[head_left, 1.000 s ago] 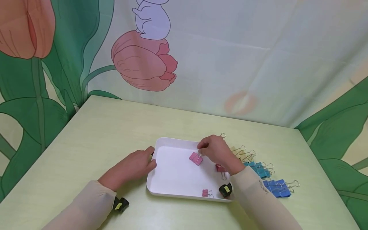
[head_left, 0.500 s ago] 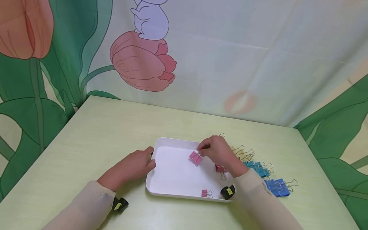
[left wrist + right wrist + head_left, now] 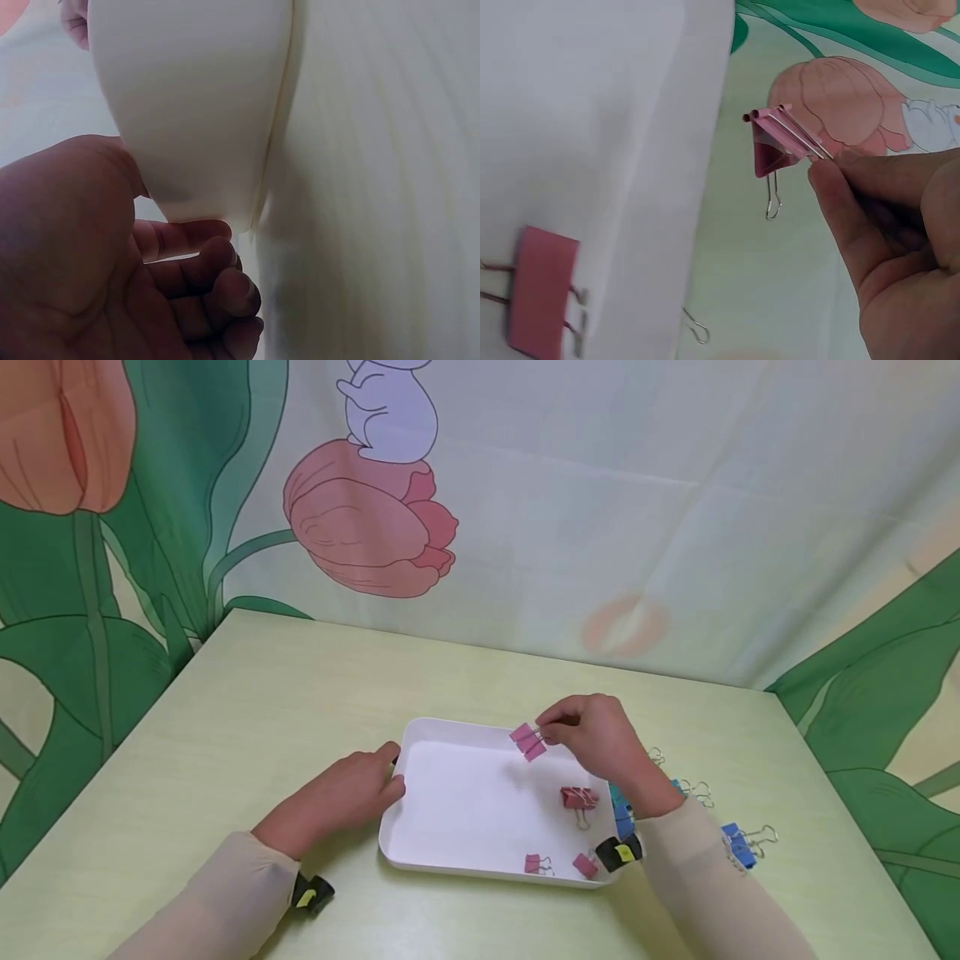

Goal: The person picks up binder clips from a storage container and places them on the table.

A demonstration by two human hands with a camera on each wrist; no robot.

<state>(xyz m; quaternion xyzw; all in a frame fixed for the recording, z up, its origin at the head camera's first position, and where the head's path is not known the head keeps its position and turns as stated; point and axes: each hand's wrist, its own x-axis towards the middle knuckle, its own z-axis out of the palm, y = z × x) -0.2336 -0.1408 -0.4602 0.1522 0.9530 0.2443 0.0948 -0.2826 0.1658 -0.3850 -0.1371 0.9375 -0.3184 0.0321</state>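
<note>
By its wire handle, a pink binder clip (image 3: 529, 742) is pinched between the thumb and index finger of my right hand (image 3: 600, 739), over the tray's back rim in the head view. The right wrist view shows its pink body (image 3: 772, 142) with the other wire handle hanging down. My left hand (image 3: 352, 789) grips the left side of the white tray (image 3: 450, 802), thumb at the rim. In the left wrist view, curled fingers (image 3: 236, 289) lie against the tray's outer wall (image 3: 195, 97). Inside the tray lies a dark red clip (image 3: 579, 798) at the right.
Two small pink clips, one left (image 3: 533, 863) and one right (image 3: 585, 865), lie near the tray's front edge. Beyond its right side are teal clips (image 3: 677, 789) and blue clips (image 3: 741, 845), partly hidden by my right arm. A printed curtain (image 3: 525, 527) hangs behind the table.
My right hand has moved up and to the right with the pink clip, from over the tray's floor to its back rim. My left hand keeps its grip.
</note>
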